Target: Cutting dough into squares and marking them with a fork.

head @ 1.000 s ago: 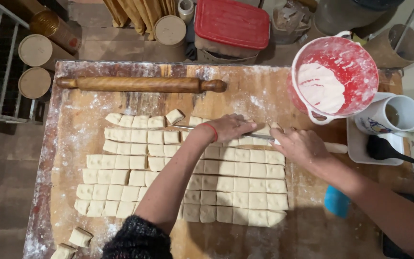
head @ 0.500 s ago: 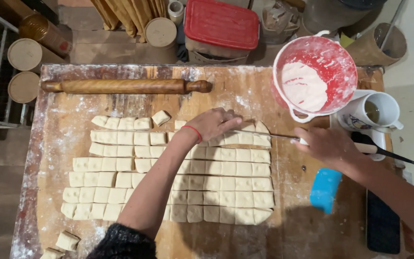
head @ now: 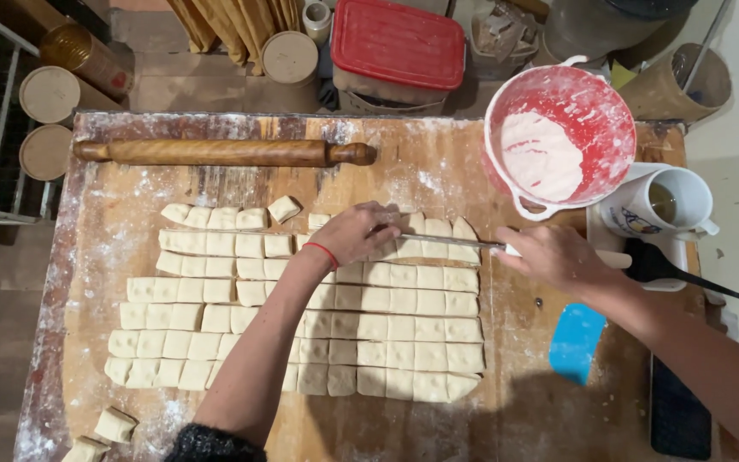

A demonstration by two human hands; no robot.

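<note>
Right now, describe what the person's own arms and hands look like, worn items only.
Both forearms are bare. The left hand has a thin red cord around the wrist, and a dark knitted sleeve is pushed up near the elbow at the bottom edge. The right hand shows no ring, band or glove, and no sleeve is in view on that arm.

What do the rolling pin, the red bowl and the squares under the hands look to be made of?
Rolling pin: wood, by its brown grain, smooth finish. Red bowl: probably plastic, glossy and flour-smeared. Squares: pale raw dough, soft and matte, cut in a grid. The left hand presses on them; the right hand holds a knife, likely metal.
</note>
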